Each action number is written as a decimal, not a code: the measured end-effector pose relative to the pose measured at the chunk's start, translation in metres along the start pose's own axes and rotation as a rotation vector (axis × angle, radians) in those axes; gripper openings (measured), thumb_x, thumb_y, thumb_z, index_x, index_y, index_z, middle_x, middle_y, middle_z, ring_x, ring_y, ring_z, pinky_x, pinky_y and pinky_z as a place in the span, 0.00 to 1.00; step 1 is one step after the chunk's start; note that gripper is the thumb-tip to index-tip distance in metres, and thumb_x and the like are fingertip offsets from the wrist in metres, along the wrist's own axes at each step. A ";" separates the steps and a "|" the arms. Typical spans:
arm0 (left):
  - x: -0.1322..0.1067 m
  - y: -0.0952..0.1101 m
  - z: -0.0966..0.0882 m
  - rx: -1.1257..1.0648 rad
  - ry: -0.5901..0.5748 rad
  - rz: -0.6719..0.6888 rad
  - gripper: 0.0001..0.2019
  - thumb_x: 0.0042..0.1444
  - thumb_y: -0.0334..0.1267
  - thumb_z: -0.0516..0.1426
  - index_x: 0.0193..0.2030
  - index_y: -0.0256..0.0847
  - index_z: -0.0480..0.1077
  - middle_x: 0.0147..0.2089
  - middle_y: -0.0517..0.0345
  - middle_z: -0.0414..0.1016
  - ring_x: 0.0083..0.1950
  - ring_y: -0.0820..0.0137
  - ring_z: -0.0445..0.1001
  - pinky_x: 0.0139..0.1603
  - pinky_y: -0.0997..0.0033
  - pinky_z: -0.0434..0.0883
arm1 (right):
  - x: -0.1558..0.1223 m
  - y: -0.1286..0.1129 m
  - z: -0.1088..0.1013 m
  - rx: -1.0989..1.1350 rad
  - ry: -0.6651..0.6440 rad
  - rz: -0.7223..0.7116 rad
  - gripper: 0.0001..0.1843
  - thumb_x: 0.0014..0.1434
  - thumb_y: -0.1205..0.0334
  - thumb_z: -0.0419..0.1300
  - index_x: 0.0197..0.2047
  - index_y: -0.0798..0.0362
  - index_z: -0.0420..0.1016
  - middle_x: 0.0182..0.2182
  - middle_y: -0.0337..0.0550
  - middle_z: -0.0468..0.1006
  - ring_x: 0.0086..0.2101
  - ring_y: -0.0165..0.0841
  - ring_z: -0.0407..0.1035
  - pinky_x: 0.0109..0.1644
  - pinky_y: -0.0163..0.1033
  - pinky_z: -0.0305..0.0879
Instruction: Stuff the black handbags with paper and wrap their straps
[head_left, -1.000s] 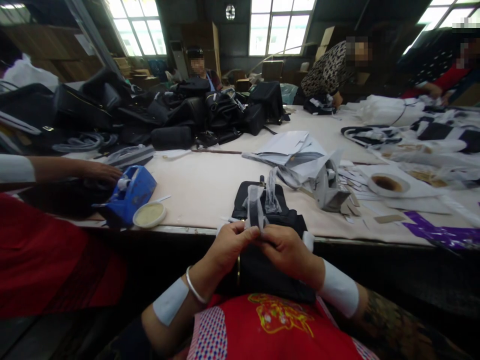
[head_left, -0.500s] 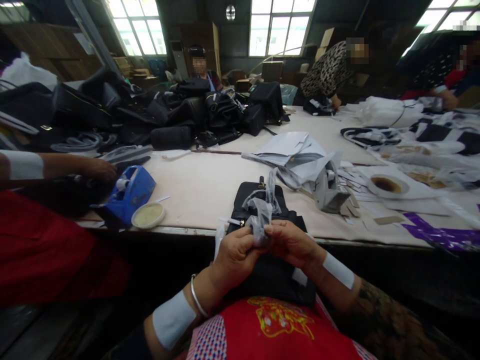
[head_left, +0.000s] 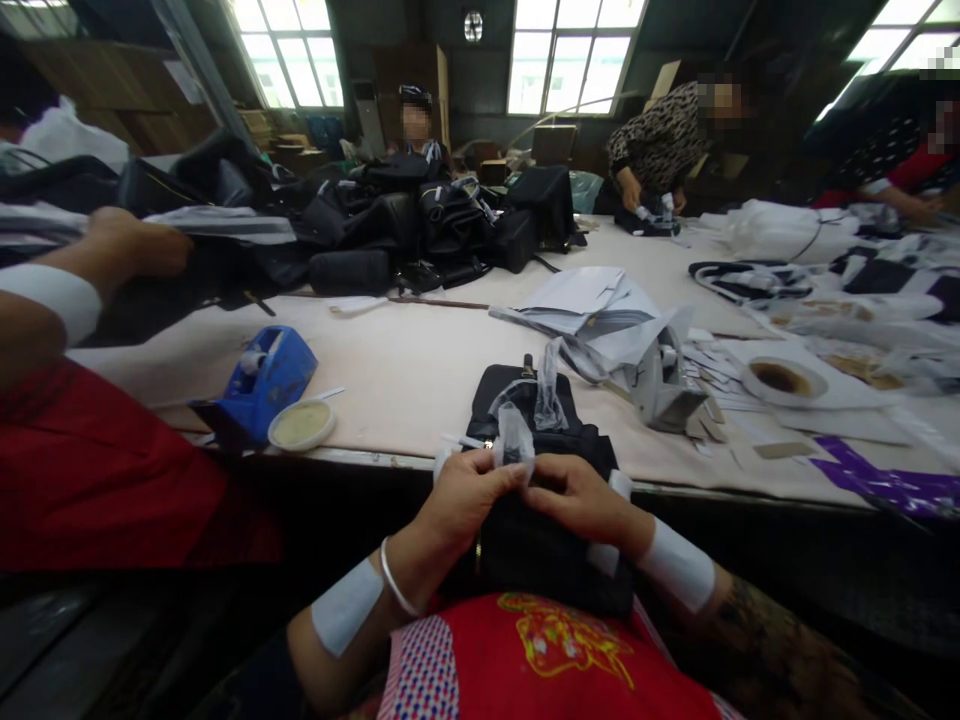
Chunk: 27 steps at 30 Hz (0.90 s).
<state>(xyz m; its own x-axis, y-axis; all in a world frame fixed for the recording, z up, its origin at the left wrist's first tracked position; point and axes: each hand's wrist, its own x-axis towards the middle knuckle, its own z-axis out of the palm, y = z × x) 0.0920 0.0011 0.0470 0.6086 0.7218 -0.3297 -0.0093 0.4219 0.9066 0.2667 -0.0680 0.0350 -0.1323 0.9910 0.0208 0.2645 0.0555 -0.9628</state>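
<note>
A black bag (head_left: 551, 560) lies in front of me, resting partly over the table's front edge and against my red apron. My left hand (head_left: 469, 495) pinches a piece of clear plastic wrap (head_left: 515, 438) above the bag. Close beside it, my right hand (head_left: 577, 497) has its fingers curled at the lower end of the same plastic. What the plastic covers is hidden. Another strip of plastic (head_left: 551, 395) is wrapped on the bag's upper part near the handle. White wrapping (head_left: 616, 487) shows on the bag's right side.
A blue tape dispenser (head_left: 274, 375) and a round tub (head_left: 301, 426) stand at left. Right of the bag are a grey tape dispenser (head_left: 664, 390) and stacked white sheets (head_left: 581, 300). Black bags (head_left: 375, 225) are piled behind. A co-worker's arm (head_left: 112, 255) reaches in at left.
The plastic between my hands now stands up in a bunch, and my right hand has moved lower beside my left. The co-worker's arm at left has lifted, holding a dark item with pale strips.
</note>
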 end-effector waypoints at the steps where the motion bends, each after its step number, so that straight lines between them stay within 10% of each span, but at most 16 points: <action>1: -0.001 -0.002 0.000 0.087 0.006 0.054 0.14 0.47 0.44 0.68 0.35 0.35 0.79 0.30 0.58 0.75 0.30 0.73 0.69 0.33 0.73 0.64 | 0.002 0.000 -0.003 0.224 -0.043 0.108 0.16 0.60 0.48 0.61 0.33 0.54 0.71 0.25 0.36 0.68 0.24 0.27 0.59 0.28 0.33 0.56; 5: -0.004 -0.012 -0.001 0.500 0.091 0.306 0.07 0.51 0.38 0.65 0.26 0.38 0.75 0.28 0.61 0.72 0.33 0.71 0.68 0.35 0.72 0.63 | 0.013 0.000 -0.003 0.772 -0.014 0.441 0.27 0.51 0.39 0.67 0.27 0.52 0.62 0.18 0.27 0.54 0.17 0.20 0.41 0.20 0.29 0.36; 11: -0.015 0.006 -0.016 0.989 0.060 0.507 0.07 0.57 0.41 0.63 0.32 0.41 0.75 0.30 0.58 0.71 0.33 0.68 0.69 0.37 0.69 0.63 | 0.016 0.002 0.011 0.793 0.178 0.434 0.23 0.44 0.53 0.75 0.26 0.54 0.64 0.16 0.28 0.59 0.16 0.19 0.46 0.21 0.31 0.35; 14: -0.022 0.015 -0.040 1.043 0.305 0.584 0.10 0.62 0.44 0.58 0.43 0.41 0.76 0.37 0.53 0.74 0.38 0.66 0.71 0.41 0.67 0.66 | 0.011 0.001 0.010 0.766 0.227 0.451 0.23 0.44 0.53 0.75 0.25 0.54 0.65 0.16 0.30 0.62 0.16 0.18 0.46 0.20 0.31 0.33; 18: -0.023 -0.003 -0.070 0.826 0.527 0.248 0.12 0.55 0.47 0.62 0.35 0.39 0.74 0.32 0.55 0.75 0.34 0.66 0.72 0.37 0.68 0.66 | 0.007 -0.002 0.012 0.774 0.208 0.493 0.23 0.44 0.52 0.74 0.25 0.54 0.65 0.16 0.29 0.61 0.16 0.17 0.44 0.20 0.30 0.32; 22: -0.021 -0.027 -0.076 0.309 0.437 -0.086 0.20 0.48 0.52 0.67 0.34 0.35 0.74 0.27 0.56 0.76 0.29 0.68 0.71 0.30 0.71 0.63 | 0.007 -0.002 0.017 0.792 0.190 0.513 0.23 0.44 0.52 0.74 0.25 0.54 0.64 0.15 0.28 0.60 0.16 0.17 0.42 0.20 0.29 0.31; 27: -0.027 -0.019 -0.066 0.042 0.287 -0.104 0.26 0.41 0.51 0.72 0.39 0.32 0.76 0.35 0.51 0.80 0.34 0.66 0.76 0.37 0.68 0.70 | 0.006 -0.002 0.018 0.761 0.203 0.515 0.23 0.45 0.52 0.73 0.24 0.54 0.64 0.15 0.27 0.59 0.15 0.17 0.43 0.19 0.30 0.32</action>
<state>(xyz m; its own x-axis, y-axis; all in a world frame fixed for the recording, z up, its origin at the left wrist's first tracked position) 0.0235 0.0098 0.0210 0.3554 0.8039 -0.4768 0.0774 0.4830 0.8722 0.2481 -0.0648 0.0326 0.0151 0.8776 -0.4792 -0.4609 -0.4192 -0.7822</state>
